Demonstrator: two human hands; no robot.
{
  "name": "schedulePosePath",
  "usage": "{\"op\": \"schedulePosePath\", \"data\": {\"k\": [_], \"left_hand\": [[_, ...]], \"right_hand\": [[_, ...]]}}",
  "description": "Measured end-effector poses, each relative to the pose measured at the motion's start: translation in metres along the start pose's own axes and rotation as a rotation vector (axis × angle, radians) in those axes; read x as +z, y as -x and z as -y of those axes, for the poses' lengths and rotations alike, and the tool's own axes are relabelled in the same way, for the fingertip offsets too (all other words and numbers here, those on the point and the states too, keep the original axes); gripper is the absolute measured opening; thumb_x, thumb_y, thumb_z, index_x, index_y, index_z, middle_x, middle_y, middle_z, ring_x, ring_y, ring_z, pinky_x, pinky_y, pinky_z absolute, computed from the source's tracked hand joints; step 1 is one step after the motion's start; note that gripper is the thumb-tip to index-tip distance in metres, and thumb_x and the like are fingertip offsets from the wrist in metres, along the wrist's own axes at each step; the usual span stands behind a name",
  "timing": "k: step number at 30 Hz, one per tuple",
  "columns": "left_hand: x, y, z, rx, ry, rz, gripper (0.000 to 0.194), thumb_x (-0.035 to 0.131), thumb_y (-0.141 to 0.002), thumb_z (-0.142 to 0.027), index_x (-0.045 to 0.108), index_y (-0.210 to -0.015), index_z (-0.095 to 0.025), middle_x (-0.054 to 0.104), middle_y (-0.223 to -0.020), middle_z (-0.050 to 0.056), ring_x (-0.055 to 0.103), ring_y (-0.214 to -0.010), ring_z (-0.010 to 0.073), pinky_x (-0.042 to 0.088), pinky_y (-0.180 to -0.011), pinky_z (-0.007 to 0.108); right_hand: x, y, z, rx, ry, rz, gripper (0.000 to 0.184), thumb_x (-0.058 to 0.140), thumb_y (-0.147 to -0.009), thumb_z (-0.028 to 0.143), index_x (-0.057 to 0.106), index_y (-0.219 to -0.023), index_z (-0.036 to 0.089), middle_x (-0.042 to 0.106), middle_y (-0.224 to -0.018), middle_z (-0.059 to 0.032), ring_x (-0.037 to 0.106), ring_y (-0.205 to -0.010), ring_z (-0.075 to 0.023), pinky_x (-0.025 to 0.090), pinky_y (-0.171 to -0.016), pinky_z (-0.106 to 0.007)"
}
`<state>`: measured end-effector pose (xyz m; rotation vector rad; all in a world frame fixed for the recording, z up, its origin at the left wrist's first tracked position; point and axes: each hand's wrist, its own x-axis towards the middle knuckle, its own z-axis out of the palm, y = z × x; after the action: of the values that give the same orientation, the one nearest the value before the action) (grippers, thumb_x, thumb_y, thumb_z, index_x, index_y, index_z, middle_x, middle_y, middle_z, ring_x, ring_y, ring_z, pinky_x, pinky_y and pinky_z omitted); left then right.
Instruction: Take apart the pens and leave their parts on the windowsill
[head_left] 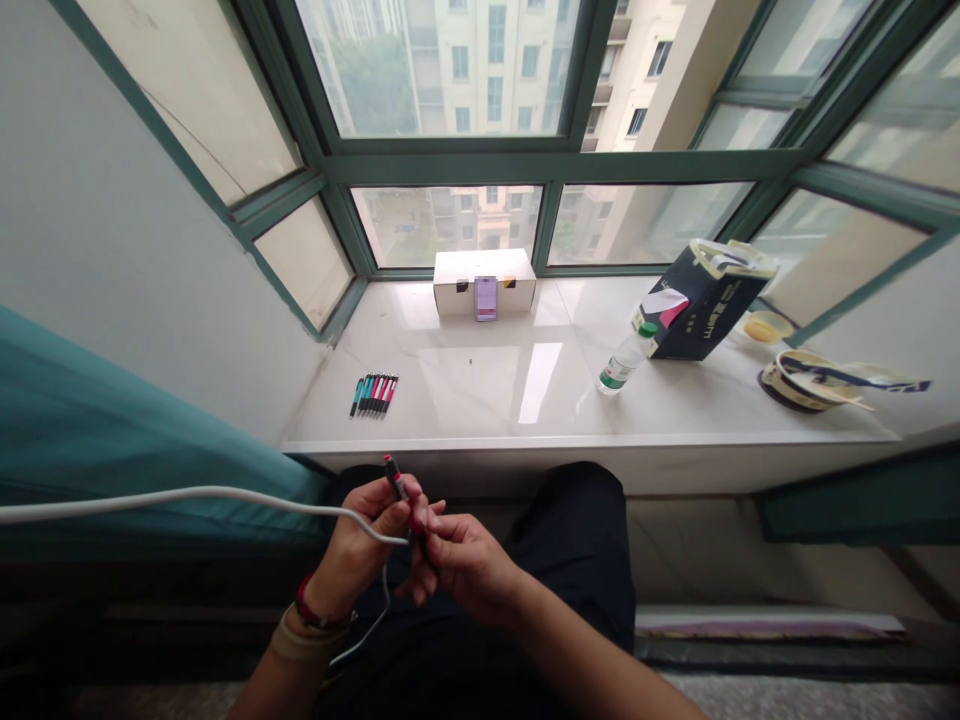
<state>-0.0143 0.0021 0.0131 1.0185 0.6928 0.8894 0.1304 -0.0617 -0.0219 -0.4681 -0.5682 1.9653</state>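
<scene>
Over my lap, both hands are closed round one dark pen with red parts. My left hand grips its upper part, and the tip of that end points up toward the sill. Fingers of my right hand pinch the lower part, which is mostly hidden behind them. A white cable comes in from the left and passes by my left hand. In front of me on the sill, a row of several teal and red pens lies side by side.
The white window sill bears a white box with a phone leaning on it. To the right stand a water bottle, a dark carton and a food bowl. A teal curtain hangs at left.
</scene>
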Motion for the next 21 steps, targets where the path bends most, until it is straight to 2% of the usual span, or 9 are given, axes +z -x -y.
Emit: {"op": "schedulePosePath", "data": {"k": [2,5,8,11,17,19,21], "left_hand": [[-0.001,-0.002,0.002,-0.016,0.013,-0.024,0.020,0.071,-0.083,-0.028,0.066,-0.101,-0.020,0.065,-0.076,-0.001,0.066,-0.073,0.0146,0.054,-0.095,0.045],[0.002,-0.006,-0.002,-0.015,0.066,-0.039,0.032,0.069,-0.085,-0.033,0.062,-0.114,-0.022,0.065,-0.087,0.002,0.065,-0.081,0.0174,0.052,-0.093,0.042],[0.011,-0.007,-0.009,-0.010,0.241,-0.022,0.032,0.054,-0.091,-0.049,0.063,-0.104,-0.021,0.058,-0.077,0.002,0.058,-0.072,0.0164,0.051,-0.079,0.038],[0.020,-0.006,-0.010,-0.024,0.384,-0.049,0.040,0.041,-0.095,-0.051,0.058,-0.077,-0.019,0.042,-0.060,-0.002,0.046,-0.060,0.0140,0.046,-0.064,0.032],[0.024,-0.004,-0.004,0.025,0.489,-0.177,0.030,0.049,-0.087,-0.033,0.048,-0.061,-0.019,0.028,-0.051,-0.005,0.030,-0.047,0.0098,0.033,-0.047,0.025],[0.022,-0.006,-0.004,0.024,0.493,-0.190,0.027,0.050,-0.088,-0.030,0.050,-0.064,-0.019,0.031,-0.051,-0.006,0.031,-0.047,0.0093,0.033,-0.046,0.024],[0.018,-0.010,-0.004,-0.002,0.444,-0.201,0.025,0.048,-0.091,-0.036,0.058,-0.077,-0.019,0.047,-0.059,-0.003,0.046,-0.055,0.0116,0.042,-0.053,0.025]], "right_hand": [[-0.002,-0.002,0.000,-0.018,0.056,-0.055,0.041,0.073,-0.080,0.054,0.066,-0.084,0.014,0.058,-0.061,-0.0011,0.059,-0.058,-0.0149,0.052,-0.075,-0.038],[-0.009,-0.005,0.001,-0.149,0.324,-0.243,0.037,0.073,-0.081,0.051,0.067,-0.083,0.015,0.064,-0.071,-0.0036,0.061,-0.066,-0.0153,0.050,-0.073,-0.032],[-0.015,-0.008,-0.001,-0.236,0.542,-0.384,0.030,0.076,-0.079,0.045,0.068,-0.086,0.017,0.069,-0.085,-0.0043,0.063,-0.074,-0.0164,0.049,-0.071,-0.028],[-0.017,-0.009,-0.005,-0.230,0.641,-0.404,0.027,0.074,-0.081,0.043,0.070,-0.090,0.018,0.070,-0.084,-0.0035,0.063,-0.074,-0.0165,0.049,-0.069,-0.027],[-0.016,-0.009,-0.015,-0.218,0.794,-0.391,0.025,0.073,-0.081,0.041,0.073,-0.090,0.018,0.072,-0.083,-0.0033,0.065,-0.076,-0.0170,0.050,-0.072,-0.027],[-0.018,-0.009,-0.015,-0.232,0.882,-0.391,0.025,0.072,-0.083,0.041,0.074,-0.091,0.018,0.072,-0.084,-0.0031,0.064,-0.076,-0.0166,0.049,-0.073,-0.027],[-0.021,-0.009,-0.013,-0.261,0.972,-0.398,0.023,0.069,-0.085,0.041,0.075,-0.091,0.019,0.071,-0.086,-0.0033,0.063,-0.078,-0.0161,0.048,-0.074,-0.027]]}}
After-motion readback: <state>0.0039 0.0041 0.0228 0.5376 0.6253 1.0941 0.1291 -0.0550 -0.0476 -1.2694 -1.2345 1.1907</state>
